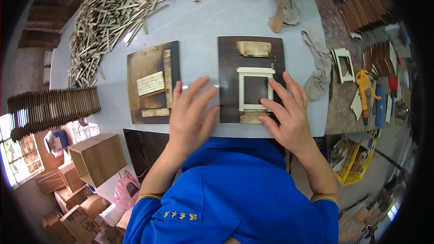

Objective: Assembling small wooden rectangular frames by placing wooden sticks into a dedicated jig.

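My right hand (288, 115) rests with spread fingers on the right side of a small cream wooden frame (242, 91). That frame lies on a dark brown board (228, 58), between a wooden block (254, 49) above and another block at its lower edge. To the left, my left hand (192, 113) is open, its fingers apart and slightly blurred, over the gap between the two boards. Beside it lies a second, worn brown board (135, 70) with wooden strips fixed along its right and lower sides. Several pale sticks (151, 84) sit side by side on that board.
A big heap of thin wooden sticks (113, 18) covers the table's far left. A brush (281, 7) lies at the back by a pale dish. A grey cloth (316, 63) is at the right, near a glue gun (363, 86). Stacked slats (54, 108) line the left edge.
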The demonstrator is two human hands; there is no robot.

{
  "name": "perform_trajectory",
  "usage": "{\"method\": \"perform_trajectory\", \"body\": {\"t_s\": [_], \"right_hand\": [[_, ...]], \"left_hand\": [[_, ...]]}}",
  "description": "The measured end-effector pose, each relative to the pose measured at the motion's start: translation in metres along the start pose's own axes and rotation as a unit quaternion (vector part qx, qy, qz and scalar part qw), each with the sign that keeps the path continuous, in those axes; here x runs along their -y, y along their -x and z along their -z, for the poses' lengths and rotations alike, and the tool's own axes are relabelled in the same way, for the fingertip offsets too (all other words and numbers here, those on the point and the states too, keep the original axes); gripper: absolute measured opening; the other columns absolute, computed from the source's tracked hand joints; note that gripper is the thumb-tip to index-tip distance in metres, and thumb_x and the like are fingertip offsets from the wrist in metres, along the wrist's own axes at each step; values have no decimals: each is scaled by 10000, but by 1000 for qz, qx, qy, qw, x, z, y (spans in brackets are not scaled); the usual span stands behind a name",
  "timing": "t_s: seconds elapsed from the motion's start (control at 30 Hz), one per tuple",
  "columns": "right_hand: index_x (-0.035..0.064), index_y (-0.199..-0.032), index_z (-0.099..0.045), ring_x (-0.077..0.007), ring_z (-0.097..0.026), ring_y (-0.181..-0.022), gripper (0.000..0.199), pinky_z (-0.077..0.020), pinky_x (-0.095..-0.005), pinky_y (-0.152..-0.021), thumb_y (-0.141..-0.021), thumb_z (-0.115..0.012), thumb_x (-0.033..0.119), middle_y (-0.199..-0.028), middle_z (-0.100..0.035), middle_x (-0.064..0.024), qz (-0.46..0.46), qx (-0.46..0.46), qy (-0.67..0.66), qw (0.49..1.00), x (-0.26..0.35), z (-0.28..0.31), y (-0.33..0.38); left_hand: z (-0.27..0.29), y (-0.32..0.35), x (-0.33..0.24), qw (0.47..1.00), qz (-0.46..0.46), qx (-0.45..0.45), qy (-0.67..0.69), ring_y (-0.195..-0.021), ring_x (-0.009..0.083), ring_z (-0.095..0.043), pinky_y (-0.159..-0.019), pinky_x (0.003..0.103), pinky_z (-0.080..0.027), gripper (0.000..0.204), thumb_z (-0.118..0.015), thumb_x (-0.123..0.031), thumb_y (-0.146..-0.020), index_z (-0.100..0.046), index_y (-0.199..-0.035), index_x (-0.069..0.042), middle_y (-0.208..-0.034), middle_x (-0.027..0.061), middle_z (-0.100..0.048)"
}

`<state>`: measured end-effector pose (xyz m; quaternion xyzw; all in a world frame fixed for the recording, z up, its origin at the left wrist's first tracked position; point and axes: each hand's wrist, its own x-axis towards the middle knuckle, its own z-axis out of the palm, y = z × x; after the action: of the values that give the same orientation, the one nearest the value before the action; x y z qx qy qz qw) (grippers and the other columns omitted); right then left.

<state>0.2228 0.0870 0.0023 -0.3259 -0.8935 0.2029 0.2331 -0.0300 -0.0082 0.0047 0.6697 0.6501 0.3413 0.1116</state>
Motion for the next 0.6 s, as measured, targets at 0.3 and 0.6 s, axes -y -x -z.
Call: {"method": "perform_trajectory", "body": {"t_s": [0.3,0.6], "right_hand": [[54,-1112,-718,-407,-433,-1474,315,-327,-553,-1187,-837,-805,181,-1471,-587,-166,85,43,-61,994,55,-42,-46],[63,-1317,-640,-400,-377,-1514,512,-319,-533,-1199,-838,-801,144,-1557,-503,-170,78,120,-161,976,107,-100,-82]], "left_hand": [[75,38,58,943,261,-176,-109,-937,235,-640,-839,344,-544,301,-740,-50,-895,-677,-1186,-11,-1164,128,-645],[79,37,70,928,350,-129,-16,-741,185,-581,-689,304,-508,221,-733,-73,-911,-682,-1108,11,-983,101,-652]]}}
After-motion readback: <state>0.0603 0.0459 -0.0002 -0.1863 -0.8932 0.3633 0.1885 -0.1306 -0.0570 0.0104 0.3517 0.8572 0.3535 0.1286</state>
